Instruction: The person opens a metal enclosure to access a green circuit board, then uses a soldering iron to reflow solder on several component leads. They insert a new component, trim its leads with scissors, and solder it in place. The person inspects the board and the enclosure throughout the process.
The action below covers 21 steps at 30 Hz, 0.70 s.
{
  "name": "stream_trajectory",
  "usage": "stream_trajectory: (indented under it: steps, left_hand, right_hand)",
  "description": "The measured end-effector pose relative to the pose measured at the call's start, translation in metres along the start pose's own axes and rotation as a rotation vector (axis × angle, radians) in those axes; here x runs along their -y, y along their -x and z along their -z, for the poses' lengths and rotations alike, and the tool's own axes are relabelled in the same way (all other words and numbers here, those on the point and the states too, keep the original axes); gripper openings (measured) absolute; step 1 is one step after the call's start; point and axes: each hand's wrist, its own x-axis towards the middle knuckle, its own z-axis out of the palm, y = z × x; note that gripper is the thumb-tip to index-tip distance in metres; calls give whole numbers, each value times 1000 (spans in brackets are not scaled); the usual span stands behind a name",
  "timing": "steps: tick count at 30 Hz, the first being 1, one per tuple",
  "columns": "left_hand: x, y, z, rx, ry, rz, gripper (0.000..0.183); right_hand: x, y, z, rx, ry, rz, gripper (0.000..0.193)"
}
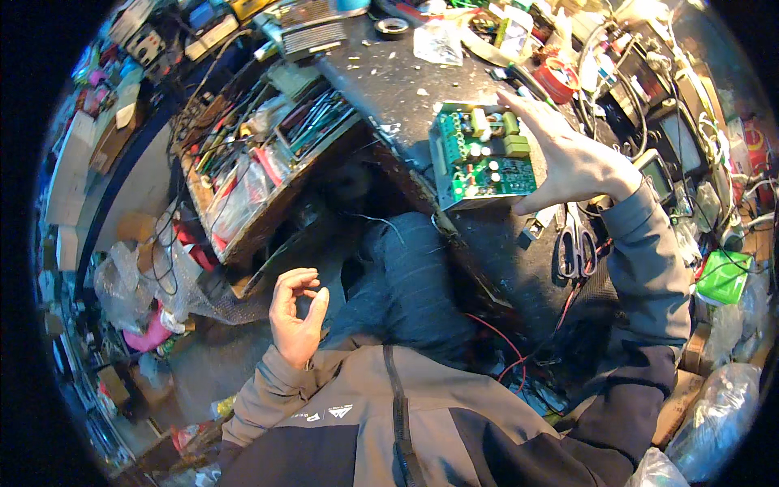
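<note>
A green circuit board (513,167) in a pale metal frame, with yellow transformers and white-topped capacitors on it, is at the edge of the dark workbench. My right hand (572,158) spans its right end, thumb at the near corner and fingers at the far corner, gripping it across. How firmly the fingertips press is hard to see. My left hand (296,321) hovers over my lap, with nothing in it, fingers loosely curled and thumb apart. Grey-handled scissors (577,250) lie on the bench just below my right wrist.
An open drawer (280,183) full of tools sticks out to the left. A red tape roll (557,79), cables and small devices crowd the bench's right side. A clear plastic bag (438,42) lies at the back. A green box (724,277) is far right; bubble wrap (130,280) lies lower left.
</note>
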Motion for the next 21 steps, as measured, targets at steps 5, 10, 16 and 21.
stream_trajectory:
  steps: [5, 10, 16, 21]
  left_hand:
    - [-5, 33, 10, -88, 3, 2, 32]
    - [-13, 68, 21, -198, -60, -19, 29]
    - [-16, 116, 31, -263, -52, -36, 36]
    - [-28, 120, 42, -177, 356, 84, 55]
  right_hand:
    - [-4, -5, 0, -20, -33, 24, 128]
    - [7, -14, -3, -71, -72, -17, 121]
    - [72, -48, 3, -129, -180, 20, 113]
    - [175, -68, 17, -212, 71, 487, 106]
